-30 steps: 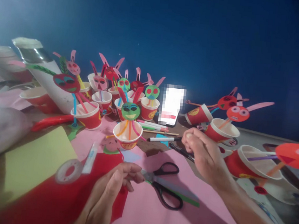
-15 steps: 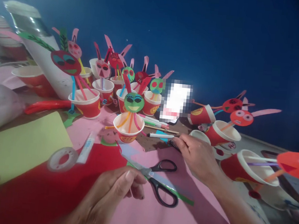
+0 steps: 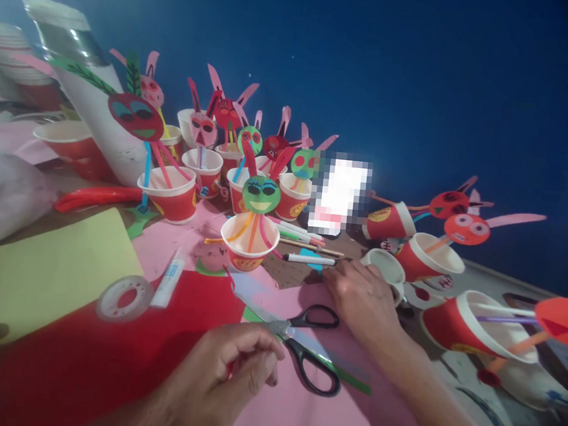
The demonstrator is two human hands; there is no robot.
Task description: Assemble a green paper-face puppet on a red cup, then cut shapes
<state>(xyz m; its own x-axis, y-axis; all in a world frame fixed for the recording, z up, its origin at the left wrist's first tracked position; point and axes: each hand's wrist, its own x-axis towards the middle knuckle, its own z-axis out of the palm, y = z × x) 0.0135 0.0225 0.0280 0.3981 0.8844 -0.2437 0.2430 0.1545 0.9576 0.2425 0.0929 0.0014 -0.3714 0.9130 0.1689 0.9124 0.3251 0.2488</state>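
My left hand [image 3: 235,376] is loosely curled in front of the scissors, thumb against the fingers, with nothing visible in it. Close by its fingertips, the black-handled scissors [image 3: 312,370] lie partly open on pink paper [image 3: 304,422]. Farther right, my right hand [image 3: 361,294] reaches down to the table with bent fingers, its fingertips mostly hidden. It is at the black end of a white marker [image 3: 309,260] and beside a white cup [image 3: 386,266]. A paper cup [image 3: 248,260] holding a green paper face [image 3: 260,194] on coloured strips stands in the middle.
Several red cups with paper faces stand along the back, such as one cup [image 3: 168,195] at left. A tipped cup [image 3: 454,323] lies at right. Clear tape [image 3: 125,297], a glue tube [image 3: 170,279], yellow paper [image 3: 62,272] and red paper [image 3: 195,298] lie at left. A blurred phone [image 3: 340,195] stands behind.
My right hand has shifted slightly, its fingers lower against the table, and the white cup beside it shows more. My left thumb has dropped lower against its fingers. The view has shifted slightly.
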